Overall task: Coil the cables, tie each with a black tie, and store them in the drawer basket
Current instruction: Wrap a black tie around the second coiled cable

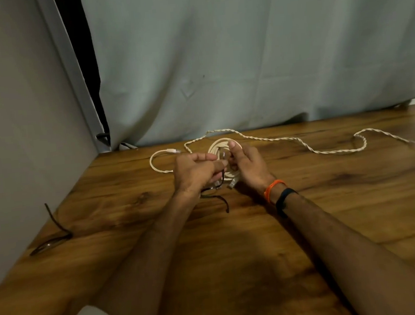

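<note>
My left hand (195,168) pinches thin black tie (218,197), right hand (246,165) grips coiled cream cable (219,147), tying unfinished. Twisted cream cable (308,147) right of coil uncoiled. Spare black tie (55,233) far left. Drawer basket unseen.

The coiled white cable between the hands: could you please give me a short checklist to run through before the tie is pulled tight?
1. Coil held: ok. The right hand grips the coiled white cable, thumb on its rim.
2. Tie in hand: ok. The left hand pinches the black tie, whose loose end trails onto the wooden table.
3. Tie wrapped round the coil: cannot tell; fingers hide it.
4. Connector tucked in: not ok. One plug end sticks out below the coil.
5. Spare tie ready: ok. A second black tie lies at the table's left edge.
6. Other cables coiled: not ok. The twisted white cable lies uncoiled.
</note>
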